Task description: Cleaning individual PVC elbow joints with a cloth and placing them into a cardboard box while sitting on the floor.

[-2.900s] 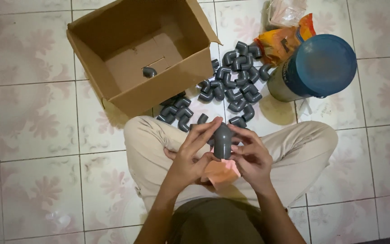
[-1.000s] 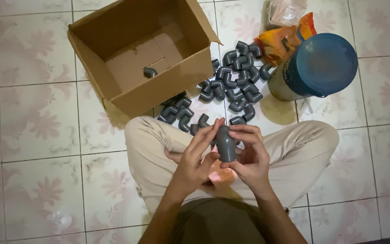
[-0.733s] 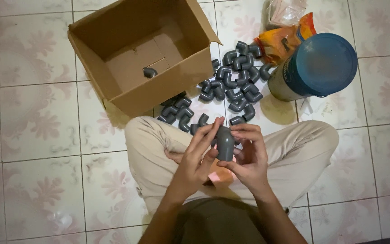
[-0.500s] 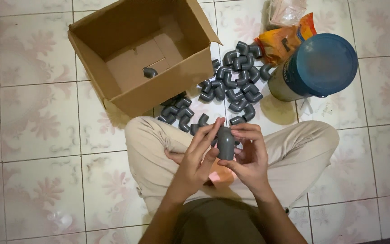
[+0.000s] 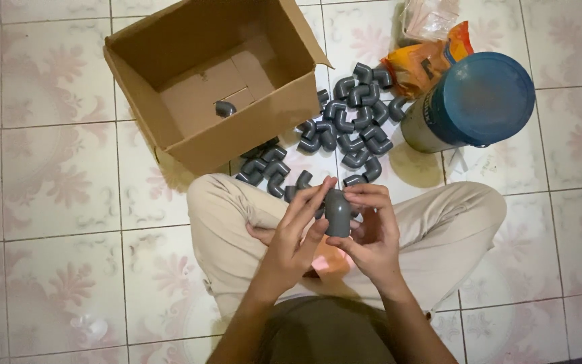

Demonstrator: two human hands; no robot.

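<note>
I have the grey pipe elbow (image 5: 337,211) pinched between both hands just above my lap, near the middle of the frame. My right hand (image 5: 372,237) wraps it from the right and from below, fingers closed on it, with the thumb across the top. My left hand (image 5: 298,237) comes in from the left, its fingers stretched up along the fitting's side and its thumb pressing the lower part, so that grip is clamped on the same piece. The elbow stands with its long side nearly upright in the picture, rounded end toward the top of the frame, and neither hand is clearly the nearer one since both touch it. Just below my hands, partly hidden by them, lies something small and orange-pink (image 5: 331,259) on my lap; I cannot tell what it is. Past my crossed legs (image 5: 453,222), toward the top of the frame, a heap of the same grey elbows (image 5: 345,128) is spread on the tiled floor (image 5: 48,202). Upper left of that sits an open cardboard box (image 5: 197,87) with one elbow (image 5: 224,108) lying inside it. At the upper right stands a big jar with a blue lid (image 5: 483,101), with an orange bag (image 5: 426,64) and a clear plastic bag (image 5: 432,17) behind it. Nothing lies between my hands and the heap.
</note>
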